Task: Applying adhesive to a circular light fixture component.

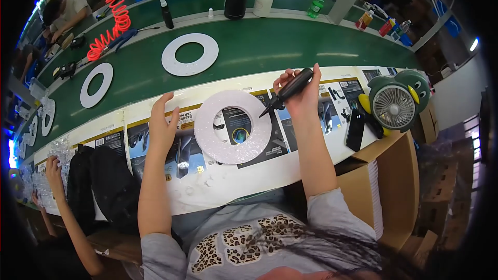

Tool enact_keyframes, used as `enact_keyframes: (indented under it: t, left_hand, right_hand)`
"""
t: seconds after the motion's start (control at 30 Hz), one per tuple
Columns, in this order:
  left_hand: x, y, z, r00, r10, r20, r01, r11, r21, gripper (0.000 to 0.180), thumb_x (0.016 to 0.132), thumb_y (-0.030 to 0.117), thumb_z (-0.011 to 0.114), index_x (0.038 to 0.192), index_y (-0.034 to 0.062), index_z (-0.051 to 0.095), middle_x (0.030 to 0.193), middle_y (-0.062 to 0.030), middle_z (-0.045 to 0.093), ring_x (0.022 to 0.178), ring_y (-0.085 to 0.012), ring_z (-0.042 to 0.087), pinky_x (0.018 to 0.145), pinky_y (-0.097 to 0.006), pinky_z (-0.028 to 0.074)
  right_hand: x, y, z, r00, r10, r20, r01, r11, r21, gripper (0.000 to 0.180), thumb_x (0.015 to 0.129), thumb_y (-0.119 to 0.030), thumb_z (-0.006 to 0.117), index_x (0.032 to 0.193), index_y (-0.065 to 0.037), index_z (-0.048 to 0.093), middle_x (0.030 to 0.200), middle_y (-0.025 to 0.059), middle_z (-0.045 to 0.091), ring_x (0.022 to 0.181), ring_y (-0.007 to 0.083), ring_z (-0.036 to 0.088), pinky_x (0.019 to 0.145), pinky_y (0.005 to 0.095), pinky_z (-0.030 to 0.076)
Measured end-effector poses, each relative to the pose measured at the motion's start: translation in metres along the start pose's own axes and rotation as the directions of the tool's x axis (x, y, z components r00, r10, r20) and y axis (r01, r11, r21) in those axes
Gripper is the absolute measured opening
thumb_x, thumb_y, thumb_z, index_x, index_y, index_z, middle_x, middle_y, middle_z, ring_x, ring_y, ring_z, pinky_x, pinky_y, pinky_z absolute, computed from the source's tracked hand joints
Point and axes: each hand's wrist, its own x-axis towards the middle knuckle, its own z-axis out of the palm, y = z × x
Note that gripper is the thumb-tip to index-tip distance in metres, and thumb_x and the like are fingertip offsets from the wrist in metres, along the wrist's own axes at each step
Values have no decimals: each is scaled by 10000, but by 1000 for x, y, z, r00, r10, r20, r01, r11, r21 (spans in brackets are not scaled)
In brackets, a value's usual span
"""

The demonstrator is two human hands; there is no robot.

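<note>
On the bench [290, 173] right in front of you, a white foam ring [233, 127] lies flat on a row of printed cards [181, 148], and your two hands sit on either side of it. Your right hand [298, 91] is closed around a black pen-shaped tool [289, 91], held at a slant with its tip pointing down toward the ring's upper right edge; I cannot tell whether the tip is touching the foam or hanging just above it. Your left hand [163, 122] is open, fingers spread, resting on the cards just left of the ring and not clearly touching it. The risk, as I judge it, is that nothing pins the ring down: if the tool tip drags or presses sideways, the light foam could slide or spin on the glossy cards and the tip could skid off the edge or gouge the surface. A steep push could also dig into the card below through the hole. Keep your elbow clear of the black phone [355, 129] and the small green fan [397, 102] standing close on your right. More white rings [189, 54] lie well apart on the green belt [290, 46] beyond, near a coiled red hose [111, 18].
</note>
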Motion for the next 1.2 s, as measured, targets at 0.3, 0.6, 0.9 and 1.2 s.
enact_keyframes:
  t: [0.3, 0.6, 0.9, 1.2]
  left_hand:
    - [-3, 2, -2, 998, 51, -38, -50, 999, 4, 346, 890, 103, 594, 1217, 5, 540, 1193, -161, 604, 1147, -308, 555, 1001, -364, 409]
    - [-5, -2, 10, 991, 130, -13, -130, 991, -8, 414, 842, 127, 628, 1230, 20, 529, 1151, -178, 588, 1089, -351, 537, 957, -418, 415]
    - [-7, 2, 3, 997, 75, -6, -75, 997, -23, 415, 848, 115, 632, 1236, 20, 521, 1139, -176, 599, 1076, -354, 548, 928, -417, 437]
    - [-5, 4, 4, 997, 82, 10, -82, 996, -36, 417, 855, 114, 623, 1247, 28, 512, 1146, -173, 599, 1080, -348, 547, 938, -413, 430]
  right_hand:
    - [55, 26, -27, 965, 105, 241, -96, 994, -48, 338, 882, -203, 669, 1122, 8, 559, 1023, 84, 631, 1022, 216, 605, 949, 352, 486]
    - [60, -1, -61, 840, 159, 518, -208, 977, 37, 289, 912, -89, 574, 1201, -98, 568, 1234, 63, 597, 1132, 185, 572, 1019, 408, 420]
    - [37, 2, -33, 907, 12, 422, 37, 994, -108, 421, 942, -74, 525, 1348, -39, 421, 1398, 178, 444, 1310, 255, 426, 1123, 400, 341]
    - [35, 4, -38, 833, 54, 551, -19, 997, -69, 312, 946, -132, 558, 1231, -34, 476, 1081, 114, 563, 1039, 221, 552, 1008, 358, 433]
